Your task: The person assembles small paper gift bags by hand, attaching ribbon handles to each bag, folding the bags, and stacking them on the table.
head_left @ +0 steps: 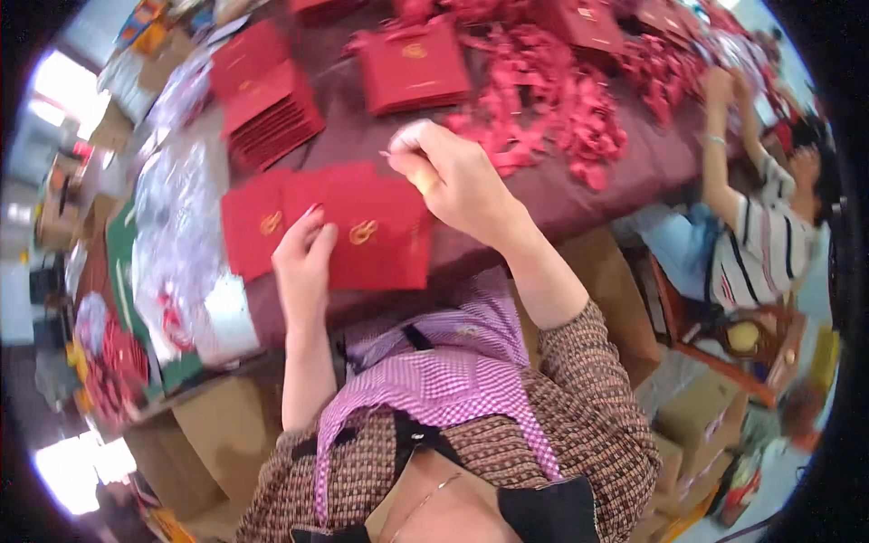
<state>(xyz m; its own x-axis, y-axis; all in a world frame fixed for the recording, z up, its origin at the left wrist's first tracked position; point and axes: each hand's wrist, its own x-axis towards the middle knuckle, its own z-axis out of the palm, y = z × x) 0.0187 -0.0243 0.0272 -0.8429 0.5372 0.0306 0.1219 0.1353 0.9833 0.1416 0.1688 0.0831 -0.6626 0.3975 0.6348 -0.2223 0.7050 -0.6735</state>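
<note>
A flat red paper gift bag [385,258] with a gold linked-ring emblem lies in front of me at the table's near edge. My left hand [303,258] is closed at its left side, thumb and forefinger pinched at the bag's edge. Partly under it, to the left, is another red bag [246,237] with the same emblem. My right hand [457,181] is raised over the bag's upper right corner, fingers curled in a pinch. Whatever is between those fingertips is blurred and too small to name.
Beyond my hands are a stack of red bags [272,113], more red bags [416,68] and a heap of red ribbons [543,100] on the dark red tablecloth [647,167]. Clear plastic wrapping [176,208] lies left. A person in a striped shirt [756,240] sits at right, arms raised.
</note>
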